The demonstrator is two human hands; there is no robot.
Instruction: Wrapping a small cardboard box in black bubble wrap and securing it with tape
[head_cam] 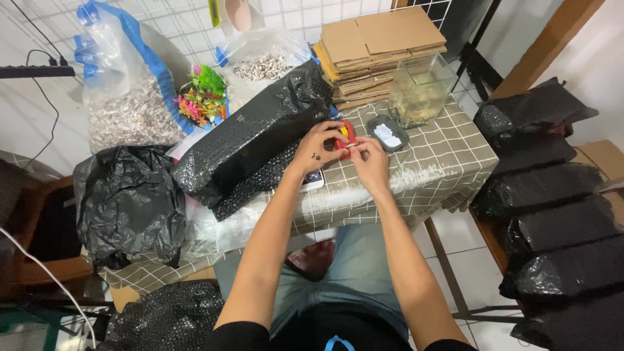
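Hands meet over the checked tablecloth (pixel 448 162), near the front edge of the table: the left hand (pixel 316 148) curls its fingers around a small red tape dispenser (pixel 346 135), and the right hand (pixel 372 159) pinches what looks like the free end of the tape just beside it, although the strip itself is too small to see well. To do this step well, I think the left hand should keep the dispenser steady and low, while the right hand pulls the strip out straight and slowly, so it does not twist or stick to itself. Left of the dispenser, touching the left hand's side of the table, lies a long package in black bubble wrap (pixel 253 140). Behind the dispenser stands a stack of flat brown cardboard sheets (pixel 380 52), with a clear glass box (pixel 422 88) beside it. A small dark tray with a white label (pixel 387 134) lies just to the right of the dispenser. Far right of the table, several more black wrapped parcels (pixel 552 214) are piled together. Far left, a crumpled black plastic bag (pixel 127 201) sits below a clear bag of gravel (pixel 130 110).
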